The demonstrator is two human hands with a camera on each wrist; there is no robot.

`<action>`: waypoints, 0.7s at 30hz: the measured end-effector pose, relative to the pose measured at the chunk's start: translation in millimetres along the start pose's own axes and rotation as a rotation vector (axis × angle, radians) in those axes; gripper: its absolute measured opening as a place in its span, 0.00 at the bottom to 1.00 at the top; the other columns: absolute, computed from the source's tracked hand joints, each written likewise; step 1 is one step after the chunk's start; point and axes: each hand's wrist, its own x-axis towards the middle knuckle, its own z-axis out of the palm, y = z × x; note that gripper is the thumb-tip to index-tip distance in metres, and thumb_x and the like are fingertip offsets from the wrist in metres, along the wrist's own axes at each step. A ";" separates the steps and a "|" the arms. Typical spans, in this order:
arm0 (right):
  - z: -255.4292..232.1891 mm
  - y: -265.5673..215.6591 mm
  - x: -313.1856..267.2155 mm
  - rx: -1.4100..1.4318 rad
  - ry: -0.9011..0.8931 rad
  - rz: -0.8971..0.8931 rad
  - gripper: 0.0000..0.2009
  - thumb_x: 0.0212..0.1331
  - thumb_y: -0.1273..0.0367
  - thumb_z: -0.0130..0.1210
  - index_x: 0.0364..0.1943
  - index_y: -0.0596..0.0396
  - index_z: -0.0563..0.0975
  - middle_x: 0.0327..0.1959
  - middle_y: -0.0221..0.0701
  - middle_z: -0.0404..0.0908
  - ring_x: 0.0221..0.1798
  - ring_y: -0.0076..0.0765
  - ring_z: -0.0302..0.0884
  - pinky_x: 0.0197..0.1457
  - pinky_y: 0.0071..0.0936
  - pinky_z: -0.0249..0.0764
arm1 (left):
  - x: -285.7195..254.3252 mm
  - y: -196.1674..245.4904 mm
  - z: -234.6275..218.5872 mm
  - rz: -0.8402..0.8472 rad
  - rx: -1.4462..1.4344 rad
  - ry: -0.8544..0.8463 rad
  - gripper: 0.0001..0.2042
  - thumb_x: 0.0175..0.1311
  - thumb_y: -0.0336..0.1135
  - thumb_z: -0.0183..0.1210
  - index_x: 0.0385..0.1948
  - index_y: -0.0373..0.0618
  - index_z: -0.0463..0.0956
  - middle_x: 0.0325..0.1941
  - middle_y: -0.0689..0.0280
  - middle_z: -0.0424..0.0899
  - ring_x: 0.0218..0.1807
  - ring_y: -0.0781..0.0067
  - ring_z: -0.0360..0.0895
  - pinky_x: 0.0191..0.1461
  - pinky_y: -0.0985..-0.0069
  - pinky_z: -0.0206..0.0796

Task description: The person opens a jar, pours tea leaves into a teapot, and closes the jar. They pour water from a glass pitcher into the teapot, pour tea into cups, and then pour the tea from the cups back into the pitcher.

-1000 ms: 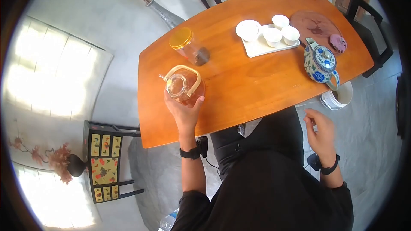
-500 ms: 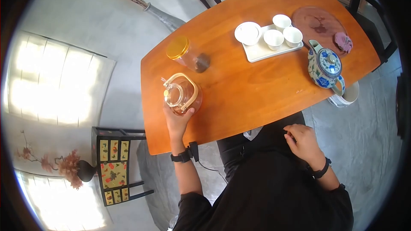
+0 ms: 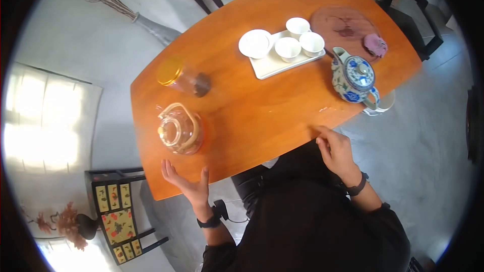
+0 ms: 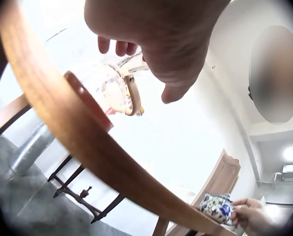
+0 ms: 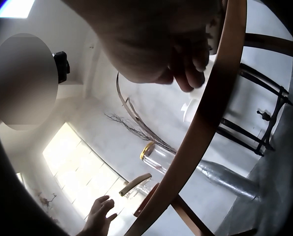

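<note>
A clear glass teapot [image 3: 180, 132] with a pale arched handle stands on the left part of the wooden table [image 3: 242, 126]. My left hand [image 3: 189, 185] is apart from it at the front left edge, fingers and thumb spread and holding nothing. In the left wrist view, the teapot's handle [image 4: 132, 96] shows beyond that hand. My right hand [image 3: 335, 152] hovers at the table's front edge, fingers loosely curled around nothing. Nearest to it is the blue-and-white porcelain teapot [image 3: 354, 79], its spout towards the cups and its handle near the table edge.
Behind the glass teapot is a jar [image 3: 184, 78] with a yellow lid, dark contents inside. A white tray [image 3: 272, 69] bears several white cups. Past it lie a round brown board [image 3: 333, 20] and a purple cloth [image 3: 375, 45]. A white bucket [image 3: 386, 103] stands below the table edge.
My left hand has let go of the glass teapot and drawn back towards me, its fingers spreading. My right hand has moved in to the table's front edge. The head view has shifted.
</note>
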 end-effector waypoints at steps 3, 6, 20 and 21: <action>-3.7 19.2 -16.4 0.038 0.416 0.124 0.07 0.67 0.75 0.57 0.47 0.60 0.79 0.33 0.35 0.82 0.31 0.33 0.78 0.38 0.27 0.75 | -30.6 5.2 10.0 0.006 -0.031 0.041 0.36 0.54 0.36 0.75 0.62 0.35 0.64 0.64 0.47 0.66 0.68 0.48 0.63 0.72 0.50 0.56; -29.4 50.3 -29.4 -0.067 0.588 0.165 0.12 0.67 0.74 0.58 0.53 0.61 0.76 0.46 0.37 0.81 0.41 0.31 0.77 0.47 0.27 0.73 | -36.8 15.8 16.8 0.001 -0.043 0.023 0.18 0.58 0.28 0.70 0.47 0.37 0.72 0.48 0.53 0.75 0.47 0.57 0.76 0.52 0.62 0.71; -61.4 72.5 23.0 -0.035 0.473 0.346 0.18 0.75 0.66 0.53 0.61 0.63 0.71 0.52 0.42 0.80 0.56 0.35 0.78 0.61 0.31 0.72 | -25.5 4.5 37.7 -0.022 -0.180 -0.128 0.07 0.61 0.24 0.66 0.25 0.40 0.76 0.19 0.63 0.72 0.18 0.69 0.68 0.23 0.71 0.59; -59.2 74.0 24.9 -0.090 0.501 0.329 0.16 0.75 0.67 0.52 0.59 0.63 0.70 0.50 0.42 0.80 0.53 0.37 0.79 0.59 0.31 0.73 | -26.4 3.6 39.8 -0.031 -0.197 -0.116 0.07 0.62 0.24 0.65 0.25 0.40 0.76 0.18 0.65 0.70 0.18 0.73 0.64 0.23 0.73 0.57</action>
